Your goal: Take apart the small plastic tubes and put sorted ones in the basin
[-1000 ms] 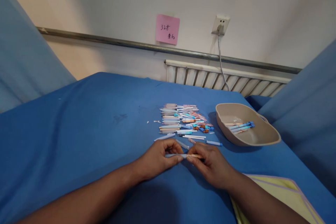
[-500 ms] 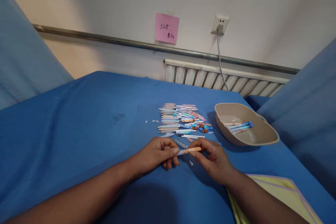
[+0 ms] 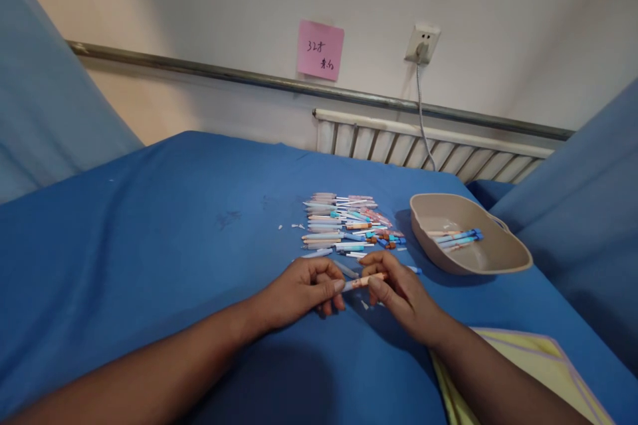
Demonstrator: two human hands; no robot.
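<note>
Both my hands meet over the blue cloth and pinch one pen (image 3: 359, 281) between them. My left hand (image 3: 304, 289) grips its pale blue end with thumb and fingers closed. My right hand (image 3: 399, 292) is closed on the orange end. Just beyond the hands lies a pile of pens and pen parts (image 3: 346, 226), blue, white and orange. A tiny white piece (image 3: 363, 305) lies on the cloth under the pen.
A beige oval tray (image 3: 498, 259) at the right holds a few finished blue pens (image 3: 456, 238). A yellow cloth (image 3: 543, 365) lies at the lower right. Behind are a radiator (image 3: 423, 146), a rail, a wall socket with cable and a pink note (image 3: 319, 50).
The hands have lifted the pen slightly off the cloth and tilted it, orange end up. A small white piece has appeared on the cloth beneath it.
</note>
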